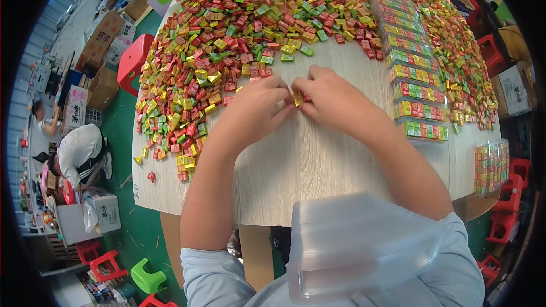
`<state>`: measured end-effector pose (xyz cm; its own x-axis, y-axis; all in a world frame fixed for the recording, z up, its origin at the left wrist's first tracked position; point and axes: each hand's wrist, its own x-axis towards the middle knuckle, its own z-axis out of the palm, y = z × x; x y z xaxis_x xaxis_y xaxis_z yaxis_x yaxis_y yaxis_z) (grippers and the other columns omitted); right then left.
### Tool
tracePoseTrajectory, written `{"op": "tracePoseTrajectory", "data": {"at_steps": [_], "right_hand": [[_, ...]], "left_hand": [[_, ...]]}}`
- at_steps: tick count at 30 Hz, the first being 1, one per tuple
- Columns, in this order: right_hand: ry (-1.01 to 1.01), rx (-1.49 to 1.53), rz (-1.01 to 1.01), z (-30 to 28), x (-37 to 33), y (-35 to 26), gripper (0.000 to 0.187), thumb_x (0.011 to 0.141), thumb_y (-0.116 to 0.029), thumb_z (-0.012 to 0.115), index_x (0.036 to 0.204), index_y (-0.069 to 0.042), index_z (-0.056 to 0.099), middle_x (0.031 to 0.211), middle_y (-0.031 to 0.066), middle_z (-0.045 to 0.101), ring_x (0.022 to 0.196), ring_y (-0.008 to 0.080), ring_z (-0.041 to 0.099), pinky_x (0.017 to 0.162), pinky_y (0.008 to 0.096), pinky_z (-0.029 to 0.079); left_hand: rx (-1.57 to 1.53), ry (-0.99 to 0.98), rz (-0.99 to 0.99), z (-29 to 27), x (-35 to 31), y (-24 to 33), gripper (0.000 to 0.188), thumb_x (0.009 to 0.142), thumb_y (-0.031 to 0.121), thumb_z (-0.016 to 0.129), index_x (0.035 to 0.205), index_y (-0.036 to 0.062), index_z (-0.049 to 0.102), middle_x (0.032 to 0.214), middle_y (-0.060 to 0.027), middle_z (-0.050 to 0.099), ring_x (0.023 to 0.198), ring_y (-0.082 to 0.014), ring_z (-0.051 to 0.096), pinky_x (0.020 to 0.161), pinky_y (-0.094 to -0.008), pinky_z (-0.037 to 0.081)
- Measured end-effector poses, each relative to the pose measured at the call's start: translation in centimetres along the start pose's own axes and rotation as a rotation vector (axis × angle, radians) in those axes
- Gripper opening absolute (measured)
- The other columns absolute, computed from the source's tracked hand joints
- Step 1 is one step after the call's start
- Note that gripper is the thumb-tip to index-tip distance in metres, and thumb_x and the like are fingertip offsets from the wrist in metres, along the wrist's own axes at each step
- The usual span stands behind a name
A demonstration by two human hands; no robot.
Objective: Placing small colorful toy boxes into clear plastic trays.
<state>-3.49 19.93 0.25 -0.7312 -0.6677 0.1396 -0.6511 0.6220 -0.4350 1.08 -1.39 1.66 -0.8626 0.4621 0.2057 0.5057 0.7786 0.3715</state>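
My left hand [254, 108] and my right hand [333, 98] meet over the middle of the wooden table. Between their fingertips is a small yellow wrapped candy [297, 99], pinched from both sides and partly covered by the fingers. Just beyond my left hand, a few loose red and yellow candies [259, 71] lie at the edge of a large candy pile [227, 40]. To the right of my right hand runs a long row of clear trays [421, 91] packed with red, green and yellow candies. A stack of empty clear plastic trays [358, 244] sits close against my body.
Another candy heap [460, 68] spreads beyond the tray row. Filled trays [492, 166] stand piled at the table's right edge. A red stool [135, 62] touches the left side. Further left, a person [82, 150] bends over beside cardboard boxes [103, 88].
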Motion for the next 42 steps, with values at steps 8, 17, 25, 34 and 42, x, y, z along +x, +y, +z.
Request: {"op": "tracePoseTrajectory", "data": {"at_steps": [8,17,25,34,42], "right_hand": [[-0.250,-0.064,0.012,-1.8,-0.3,-1.3,0.034,0.095,-0.024,0.069,0.124,-0.008,0.065,0.115,0.0191,0.062,0.109,0.0386,0.065,0.093,0.0481,0.055],[-0.091,-0.327,0.107,-0.5,4.6,1.1,0.048,0.099,-0.028,0.063,0.143,-0.010,0.059,0.128,0.0203,0.063,0.114,0.0380,0.066,0.094,0.0499,0.057],[-0.129,-0.417,0.085,-3.0,0.7,0.2,0.026,0.101,-0.020,0.059,0.117,-0.003,0.071,0.109,0.0202,0.068,0.105,0.0389,0.068,0.091,0.0509,0.056],[-0.277,-0.141,0.200,-4.3,-3.4,-2.1,0.026,0.103,-0.019,0.056,0.105,0.002,0.071,0.102,0.0223,0.070,0.101,0.0427,0.066,0.092,0.0526,0.052],[-0.194,-0.169,0.227,-6.2,1.6,0.3,0.029,0.102,-0.017,0.054,0.120,-0.002,0.071,0.117,0.0228,0.070,0.112,0.0396,0.067,0.098,0.0486,0.053]], "left_hand": [[-0.081,-0.066,-0.033,-0.7,-0.9,0.6,0.015,0.094,0.015,0.074,0.102,0.0024,0.074,0.103,-0.0115,0.069,0.092,-0.0311,0.070,0.080,-0.0416,0.057],[-0.069,0.032,-0.050,-0.2,-0.8,-0.4,0.019,0.093,0.021,0.075,0.103,0.0050,0.074,0.095,-0.0125,0.070,0.097,-0.0341,0.068,0.088,-0.0464,0.054],[0.007,0.007,0.000,0.4,-0.9,-0.1,0.027,0.093,0.021,0.076,0.114,0.0049,0.070,0.101,-0.0129,0.069,0.103,-0.0332,0.066,0.091,-0.0447,0.053],[0.000,0.005,0.014,1.4,-0.4,0.6,0.033,0.089,0.022,0.080,0.116,0.0045,0.069,0.104,-0.0128,0.066,0.098,-0.0335,0.068,0.087,-0.0444,0.055],[-0.036,0.015,0.012,1.1,-0.9,1.3,0.031,0.091,0.022,0.079,0.115,0.0036,0.070,0.105,-0.0144,0.066,0.092,-0.0336,0.068,0.085,-0.0448,0.055]]}}
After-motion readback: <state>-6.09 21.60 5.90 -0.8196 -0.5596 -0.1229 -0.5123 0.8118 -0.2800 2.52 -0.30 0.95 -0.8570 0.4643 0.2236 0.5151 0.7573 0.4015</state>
